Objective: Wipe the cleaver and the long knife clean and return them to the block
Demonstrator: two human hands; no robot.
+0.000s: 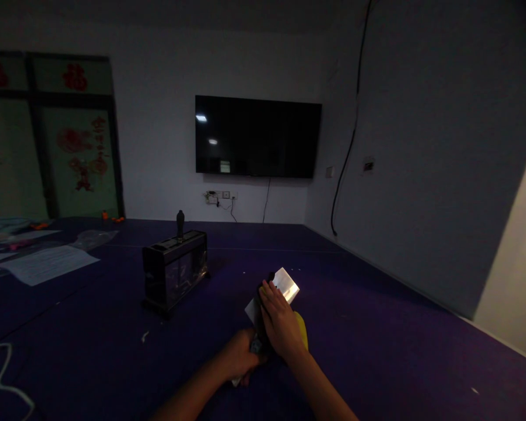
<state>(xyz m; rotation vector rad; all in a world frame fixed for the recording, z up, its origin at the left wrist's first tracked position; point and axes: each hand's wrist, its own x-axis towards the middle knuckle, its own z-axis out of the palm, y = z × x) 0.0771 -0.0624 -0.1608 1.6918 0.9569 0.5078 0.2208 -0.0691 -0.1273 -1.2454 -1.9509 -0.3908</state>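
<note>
Left hand [242, 355] curled around shadowed piece [256, 344], right hand [280, 325] flat, fingers together, grip unclear, over glossy plate [286, 285] above purple tabletop [377, 333]; plate might slip if that palm skids.

The body shows as 2 arms, bare from the bottom edge of the view up to the hands. The left forearm [197, 389] is slender and smooth in outline, tapering evenly to a narrow wrist. The right forearm [319, 386] has the same slim build, with straight edges and a slight narrowing towards the hand. The right hand [283, 327] has a broad, gently rounded back and long, thin fingers [269, 295] with rounded tips. The left hand [242, 351] is compact and softly rounded, its fingers partly hidden. The light is poor, so nails, creases and small marks on the 2 hands cannot be made out for certain.
</note>
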